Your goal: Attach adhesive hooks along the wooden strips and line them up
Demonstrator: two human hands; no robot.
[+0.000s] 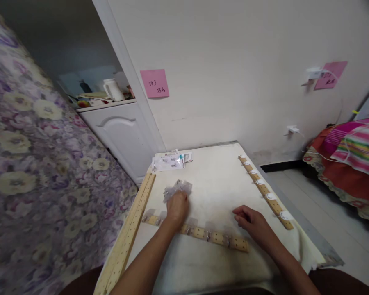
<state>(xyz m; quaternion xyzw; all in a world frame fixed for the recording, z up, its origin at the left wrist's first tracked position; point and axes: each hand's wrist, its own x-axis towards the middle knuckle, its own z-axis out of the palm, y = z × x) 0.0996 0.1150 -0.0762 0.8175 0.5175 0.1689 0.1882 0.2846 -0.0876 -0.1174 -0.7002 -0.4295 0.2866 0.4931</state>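
Mid-frame, left hand [176,208] pinches the packet [178,189], probably light, crinkly, slippery, best held by its edge; right hand [251,221] curls, grip unclear.

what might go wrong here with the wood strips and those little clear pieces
The left hand reaches across the near wooden strip; its forearm may knock that strip askew. The clear pieces by that hand lie loose and could scatter. The long strips lie along the left edge of the table and might slide off.
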